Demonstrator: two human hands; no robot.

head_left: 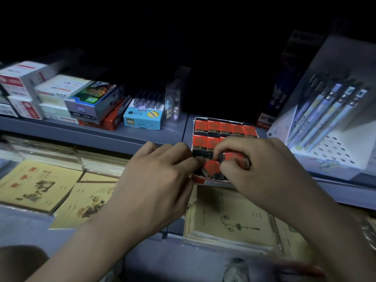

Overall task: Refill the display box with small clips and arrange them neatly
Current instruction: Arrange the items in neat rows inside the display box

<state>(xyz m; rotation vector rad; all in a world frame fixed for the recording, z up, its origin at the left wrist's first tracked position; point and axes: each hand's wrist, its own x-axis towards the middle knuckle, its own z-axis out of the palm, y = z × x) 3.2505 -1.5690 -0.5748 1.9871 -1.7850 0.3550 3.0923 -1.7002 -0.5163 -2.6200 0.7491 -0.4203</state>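
Note:
A red display box stands on the shelf, overhanging its front edge. Two neat rows of small red-and-black clip boxes fill its back part. Over the box's front part, my right hand grips one small red clip box in curled fingers. Under it another clip box lies tilted inside the display box. My left hand reaches in from the left, and its fingertips touch the tilted box at the display box's left wall. The front row is partly hidden by both hands.
A blue pen box and stacked stationery boxes stand on the shelf to the left. A white pen display rack stands to the right. Yellow notebooks lie on the lower level, in front.

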